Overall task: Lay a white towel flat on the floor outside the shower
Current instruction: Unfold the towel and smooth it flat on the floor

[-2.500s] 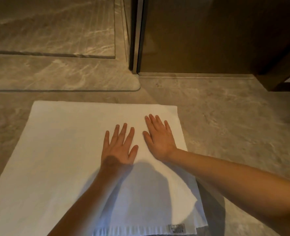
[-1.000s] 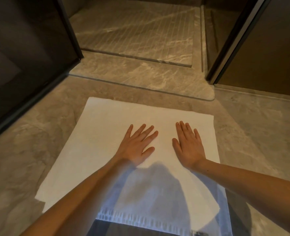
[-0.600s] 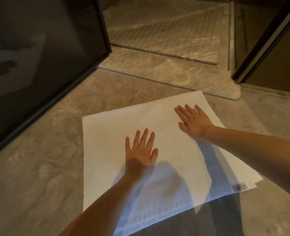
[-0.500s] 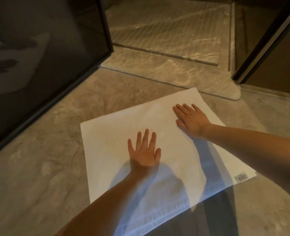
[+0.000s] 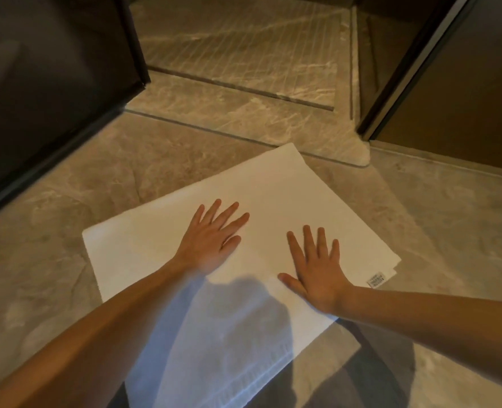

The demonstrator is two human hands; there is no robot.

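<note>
I see towel (image 5: 276, 201) askew to shower sill (image 5: 244, 113) | long axis runs upper-left–lower-right | left hand (image 5: 211, 240), right hand (image 5: 317, 272) flat, fingers apart (gripping nothing) | I'd rotate it square.

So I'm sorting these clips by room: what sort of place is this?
Most likely a bathroom, just outside a shower: a white towel spread on marble-look floor, a grooved floor section beyond, and a dark glass panel.
</note>
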